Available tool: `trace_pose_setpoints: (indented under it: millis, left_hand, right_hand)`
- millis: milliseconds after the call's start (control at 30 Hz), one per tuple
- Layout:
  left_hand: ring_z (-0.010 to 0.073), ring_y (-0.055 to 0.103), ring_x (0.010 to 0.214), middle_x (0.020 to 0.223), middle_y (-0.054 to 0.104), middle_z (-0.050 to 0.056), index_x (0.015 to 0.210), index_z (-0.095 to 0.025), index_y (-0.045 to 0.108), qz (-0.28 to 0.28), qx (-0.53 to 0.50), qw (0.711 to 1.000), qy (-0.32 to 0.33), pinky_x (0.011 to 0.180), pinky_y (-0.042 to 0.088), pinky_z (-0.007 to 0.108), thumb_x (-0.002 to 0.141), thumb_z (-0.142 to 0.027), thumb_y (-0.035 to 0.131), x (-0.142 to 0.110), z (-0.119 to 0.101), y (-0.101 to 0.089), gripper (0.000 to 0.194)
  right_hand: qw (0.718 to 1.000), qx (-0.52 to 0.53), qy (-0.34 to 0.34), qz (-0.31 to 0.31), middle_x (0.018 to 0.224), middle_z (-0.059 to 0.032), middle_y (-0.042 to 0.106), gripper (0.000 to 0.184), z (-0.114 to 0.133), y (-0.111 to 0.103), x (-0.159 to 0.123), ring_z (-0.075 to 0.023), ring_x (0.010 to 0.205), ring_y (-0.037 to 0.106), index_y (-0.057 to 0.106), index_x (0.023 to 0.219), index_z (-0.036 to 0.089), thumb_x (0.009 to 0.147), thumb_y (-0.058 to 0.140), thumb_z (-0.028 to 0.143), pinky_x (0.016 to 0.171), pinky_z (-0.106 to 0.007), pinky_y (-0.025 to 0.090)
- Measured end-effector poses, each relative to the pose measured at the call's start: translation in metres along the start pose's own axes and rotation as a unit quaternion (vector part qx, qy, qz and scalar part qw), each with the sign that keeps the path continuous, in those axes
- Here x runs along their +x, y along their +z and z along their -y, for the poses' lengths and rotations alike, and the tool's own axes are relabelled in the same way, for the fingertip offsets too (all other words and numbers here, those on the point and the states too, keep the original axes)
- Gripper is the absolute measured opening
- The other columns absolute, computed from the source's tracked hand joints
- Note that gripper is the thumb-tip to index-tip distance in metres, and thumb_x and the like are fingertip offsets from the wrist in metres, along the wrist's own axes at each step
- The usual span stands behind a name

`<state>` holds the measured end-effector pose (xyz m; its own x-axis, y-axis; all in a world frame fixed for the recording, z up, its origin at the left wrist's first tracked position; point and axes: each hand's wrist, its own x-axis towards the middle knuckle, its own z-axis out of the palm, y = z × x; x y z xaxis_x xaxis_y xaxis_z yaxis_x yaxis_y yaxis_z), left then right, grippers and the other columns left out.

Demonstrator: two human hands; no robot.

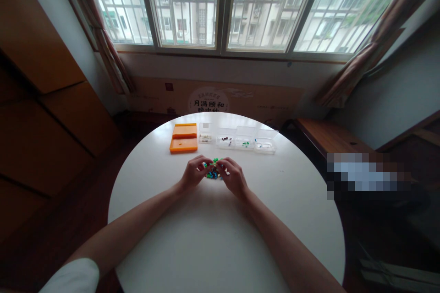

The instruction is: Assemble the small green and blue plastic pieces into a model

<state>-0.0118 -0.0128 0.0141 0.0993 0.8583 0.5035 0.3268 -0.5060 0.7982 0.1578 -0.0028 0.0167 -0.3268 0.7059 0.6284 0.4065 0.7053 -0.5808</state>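
Note:
A heap of small green, blue, brown and pale pieces [214, 173], probably tiny toy bricks, lies near the middle of the white round table [213, 233]. From its left side my left hand [196, 169] reaches in, thumb and fingers pinched together. My right hand [233, 173] is pinched likewise from the right. Both sets of fingertips nearly meet over the heap, around a tiny yellowish bit [215, 162]. Whatever each hand grips is too small to make out.
Behind the hands stand an open orange case [184, 150] with a small piece in it and several clear lidded boxes [205, 139] holding pale, brown, green and blue bits. A wooden bench [314, 135] stands right of the table. A printed cardboard panel [240, 94] lies under the window.

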Motion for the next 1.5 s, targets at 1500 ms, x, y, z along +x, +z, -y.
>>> trace_pose_setpoints:
  millis: [1500]
  left_hand:
    - [0.0064, 0.055, 0.051, 0.074, 0.057, 0.004, 0.078, -0.012, 0.065, 0.026, -0.054, 0.998, -0.027, 0.042, 0.045, 0.015, 0.078, -0.036, 0.06, -0.0009, 0.0, -0.0003, 0.025]
  right_hand:
    - [0.999, -0.004, -0.034, 0.014, 0.081, -0.0048, 0.057, 0.013, -0.0015, -0.0003, -0.0003, -0.0137, 0.07, 0.053, 0.062, 0.091, 0.02, 0.086, 0.051, 0.024, 0.066, -0.025, 0.044]
